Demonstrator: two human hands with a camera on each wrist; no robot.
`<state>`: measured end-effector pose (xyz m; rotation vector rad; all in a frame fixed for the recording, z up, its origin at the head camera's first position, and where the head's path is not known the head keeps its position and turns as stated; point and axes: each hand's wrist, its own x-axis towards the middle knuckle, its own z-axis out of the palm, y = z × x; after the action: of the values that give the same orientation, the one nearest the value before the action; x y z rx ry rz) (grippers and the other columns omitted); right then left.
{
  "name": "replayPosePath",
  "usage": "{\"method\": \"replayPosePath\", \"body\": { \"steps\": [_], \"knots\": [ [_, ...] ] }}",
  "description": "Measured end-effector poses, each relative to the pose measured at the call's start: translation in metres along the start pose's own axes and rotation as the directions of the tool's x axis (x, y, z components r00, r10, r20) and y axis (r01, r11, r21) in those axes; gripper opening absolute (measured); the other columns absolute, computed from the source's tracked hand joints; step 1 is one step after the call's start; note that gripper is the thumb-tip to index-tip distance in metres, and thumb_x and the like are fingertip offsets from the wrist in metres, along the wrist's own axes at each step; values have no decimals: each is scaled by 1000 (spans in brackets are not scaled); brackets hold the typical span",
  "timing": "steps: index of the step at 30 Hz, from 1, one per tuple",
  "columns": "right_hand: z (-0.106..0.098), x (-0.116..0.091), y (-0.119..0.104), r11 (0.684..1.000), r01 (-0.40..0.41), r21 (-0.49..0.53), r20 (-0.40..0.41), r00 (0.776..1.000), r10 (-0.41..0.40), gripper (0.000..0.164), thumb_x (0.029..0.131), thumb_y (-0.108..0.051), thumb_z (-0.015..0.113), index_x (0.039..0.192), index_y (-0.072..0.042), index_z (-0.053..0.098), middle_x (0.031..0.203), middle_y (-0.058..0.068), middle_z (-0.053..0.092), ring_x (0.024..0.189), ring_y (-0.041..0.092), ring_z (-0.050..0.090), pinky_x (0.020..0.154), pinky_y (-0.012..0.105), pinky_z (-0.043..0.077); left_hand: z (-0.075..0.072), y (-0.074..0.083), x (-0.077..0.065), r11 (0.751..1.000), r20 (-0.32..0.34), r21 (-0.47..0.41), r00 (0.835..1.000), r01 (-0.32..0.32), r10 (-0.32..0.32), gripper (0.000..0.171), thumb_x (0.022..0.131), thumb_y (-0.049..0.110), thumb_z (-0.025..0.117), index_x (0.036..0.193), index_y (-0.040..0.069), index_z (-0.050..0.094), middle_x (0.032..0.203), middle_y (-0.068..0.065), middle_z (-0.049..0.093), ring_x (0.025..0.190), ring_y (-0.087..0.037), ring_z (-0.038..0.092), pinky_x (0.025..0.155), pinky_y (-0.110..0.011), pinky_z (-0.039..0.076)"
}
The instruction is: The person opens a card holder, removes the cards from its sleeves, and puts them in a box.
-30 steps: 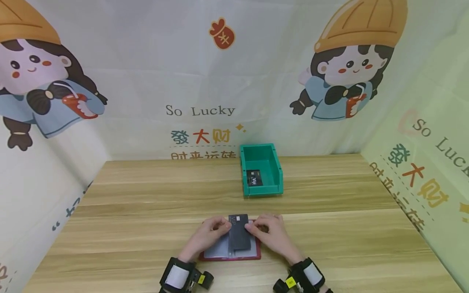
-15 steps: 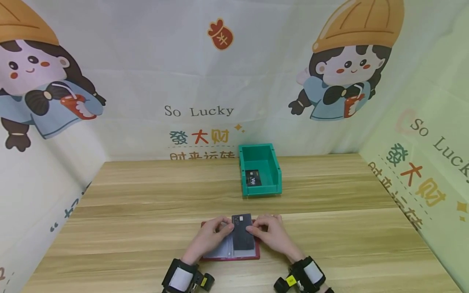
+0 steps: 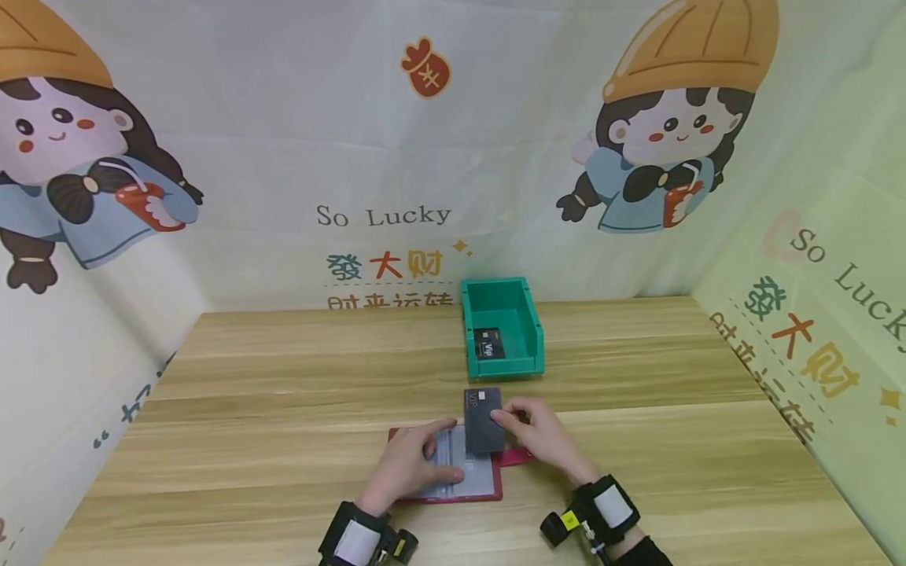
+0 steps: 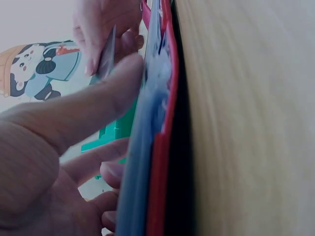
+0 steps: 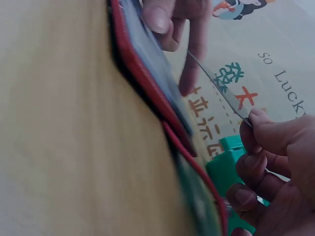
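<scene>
A dark VIP card [image 3: 483, 420] is pinched at its right edge between the thumb and fingers of my right hand [image 3: 541, 436]. It is raised over the far part of an open card holder [image 3: 481, 489] with a red cover and clear plastic sleeves. The right wrist view shows the card [image 5: 216, 86] edge-on, apart from the holder [image 5: 142, 73]. My left hand [image 3: 405, 469] lies over the holder's left side with thumb and fingers spread. In the left wrist view its thumb [image 4: 106, 93] reaches across the sleeves [image 4: 140, 147]. Whether it presses them is unclear.
A green bin [image 3: 534, 346] stands at the back of the wooden table [image 3: 283, 377], with another black VIP card [image 3: 490, 343] inside. A red strap [image 3: 517, 456] sticks out from the holder's right side. Printed cloth [image 3: 283, 157] walls the table's back and sides.
My right hand has lifted the card away from the holder, toward the bin and slightly right. My left hand has let go of the card and spread its fingers over the sleeves.
</scene>
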<state>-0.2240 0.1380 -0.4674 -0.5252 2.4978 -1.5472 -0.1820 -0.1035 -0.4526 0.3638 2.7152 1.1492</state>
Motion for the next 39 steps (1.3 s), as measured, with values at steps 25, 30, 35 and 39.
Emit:
{"method": "replayPosePath", "body": {
  "steps": [25, 30, 35, 39],
  "knots": [
    [-60, 75, -42, 923, -63, -380, -121, 992, 18, 34, 111, -21, 55, 83, -3, 57, 66, -1, 40, 59, 14, 40, 59, 28, 30, 6, 4, -1, 995, -26, 75, 998, 61, -59, 73, 75, 28, 96, 138, 6, 66, 113, -12, 65, 98, -23, 53, 89, -45, 47],
    [-65, 92, -52, 872, -91, -481, -98, 994, 50, 40, 111, -24, 54, 75, -8, 51, 64, -1, 38, 56, 14, 39, 56, 27, 29, 5, 6, -1, 995, -24, 80, 998, 62, -60, 73, 75, 28, 96, 138, 6, 66, 111, -11, 65, 97, -23, 52, 87, -42, 46],
    [-67, 110, -59, 845, -121, -520, -61, 993, 104, 48, 111, -23, 54, 66, -13, 41, 58, -4, 32, 50, 11, 31, 55, 26, 27, 4, 7, -2, 995, -24, 83, 998, 58, -56, 73, 75, 28, 96, 138, 6, 67, 106, -9, 63, 97, -23, 51, 84, -39, 43],
    [-67, 123, -62, 814, -142, -563, -17, 987, 160, 57, 111, -21, 54, 58, -15, 34, 52, -6, 27, 45, 8, 24, 51, 24, 24, 4, 6, -2, 995, -22, 83, 998, 58, -56, 73, 76, 29, 96, 138, 6, 66, 106, -9, 62, 97, -23, 51, 83, -39, 42]
  ]
}}
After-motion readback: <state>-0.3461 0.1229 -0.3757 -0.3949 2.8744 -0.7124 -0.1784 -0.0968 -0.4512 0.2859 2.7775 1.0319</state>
